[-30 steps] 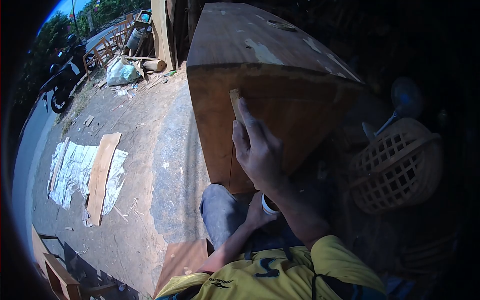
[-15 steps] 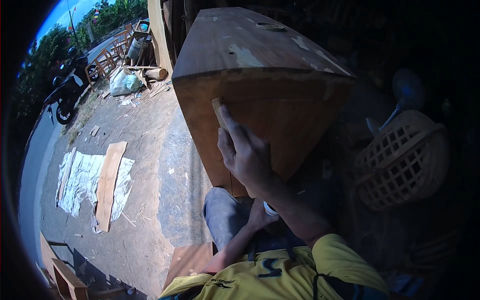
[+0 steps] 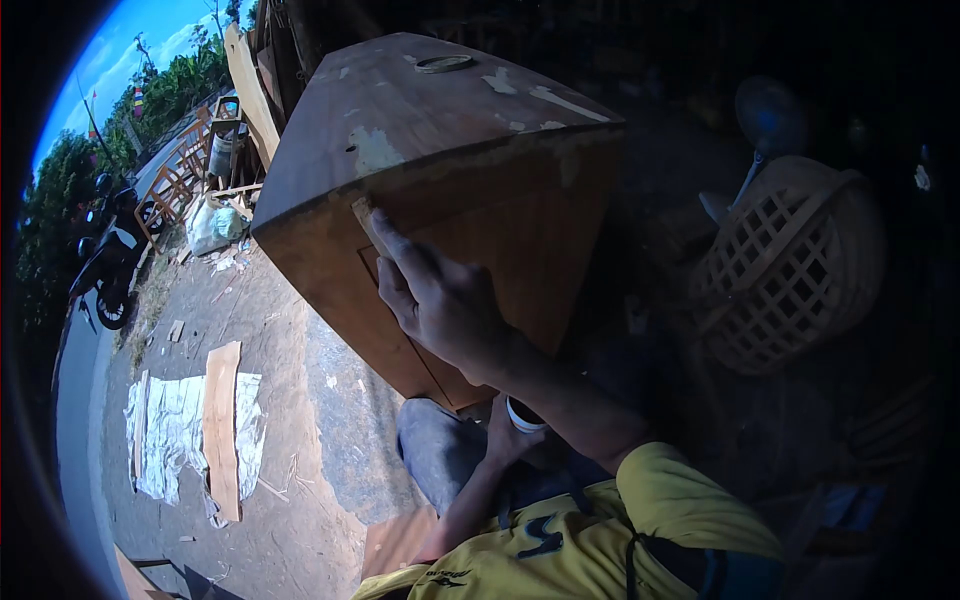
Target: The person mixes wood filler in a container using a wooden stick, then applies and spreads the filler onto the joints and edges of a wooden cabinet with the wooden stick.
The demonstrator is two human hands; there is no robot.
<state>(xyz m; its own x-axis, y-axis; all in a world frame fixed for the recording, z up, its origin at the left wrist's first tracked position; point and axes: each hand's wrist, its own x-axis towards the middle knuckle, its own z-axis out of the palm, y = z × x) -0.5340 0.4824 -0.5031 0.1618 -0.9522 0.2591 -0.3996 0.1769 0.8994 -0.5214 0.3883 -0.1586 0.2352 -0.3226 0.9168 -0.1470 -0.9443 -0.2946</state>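
My right hand (image 3: 445, 300) is closed around a short, flat, tan tool (image 3: 363, 212), most of it hidden by the fingers. The index finger lies stretched along it, and its tip is at the upper left of the brown wooden cabinet's front (image 3: 500, 270). Whether it is a brush or a strip of wood I cannot tell. Low by my lap, under the right forearm, my left hand (image 3: 503, 440) grips a white-rimmed cup (image 3: 526, 425) with a dark inside. The cabinet's top has pale worn patches.
A ring-shaped object (image 3: 445, 64) lies on the cabinet top. To the right, in shadow, are a lattice basket (image 3: 790, 270) and a fan (image 3: 770, 115). Outside on the left, a plank (image 3: 222, 430) rests on a white sheet (image 3: 170, 425); a motorcycle (image 3: 108, 250) stands farther off.
The view has turned, so the cabinet sits farther left and more tilted. My right hand stays with the tool near the front's upper edge. More of the cup in my left hand shows.
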